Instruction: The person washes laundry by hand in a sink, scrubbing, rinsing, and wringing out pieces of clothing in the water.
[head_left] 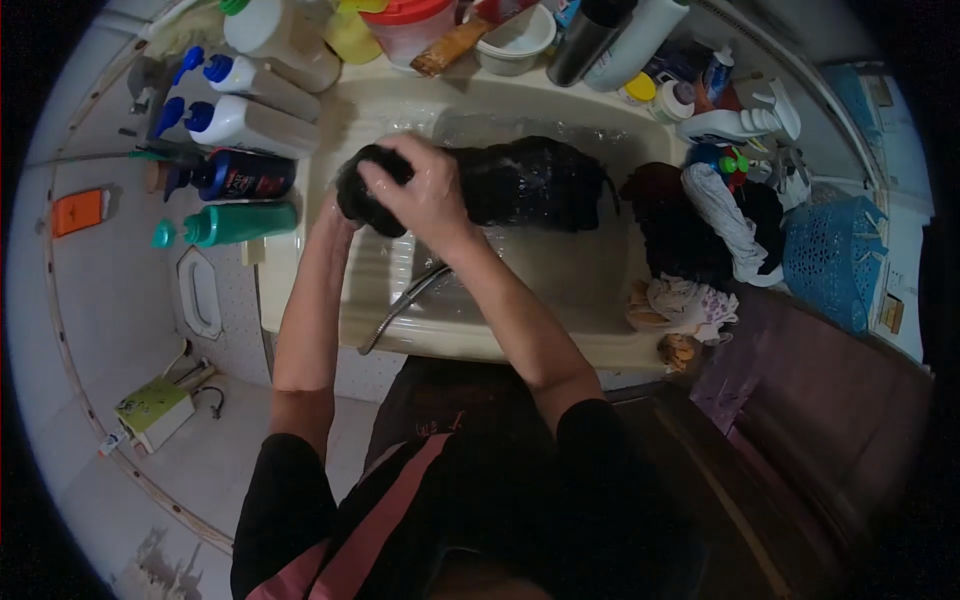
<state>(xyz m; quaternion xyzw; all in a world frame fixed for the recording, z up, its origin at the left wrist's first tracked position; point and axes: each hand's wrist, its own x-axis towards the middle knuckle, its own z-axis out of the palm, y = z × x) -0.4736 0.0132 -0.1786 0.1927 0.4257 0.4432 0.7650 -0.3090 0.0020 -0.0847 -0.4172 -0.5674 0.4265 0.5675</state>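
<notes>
A wet black cloth (535,182) lies stretched across the cream sink (560,335), its left end bunched up over the ridged part. My right hand (425,190) grips that bunched end from above, thumb and fingers bent around it. At the left side of the bundle is my left hand (345,208), mostly hidden behind the cloth, with only the wrist and part of the hand showing. Shallow water stands in the basin. A metal shower hose (400,305) runs over the ridges below my hands.
Pump bottles (255,127) and a green bottle (245,223) line the left rim. Along the back are a red-lidded tub (410,25), a white bowl (515,45) and spray cans. Dark clothes (690,235), pale cloth (690,305) and a blue basket (835,260) are at the right.
</notes>
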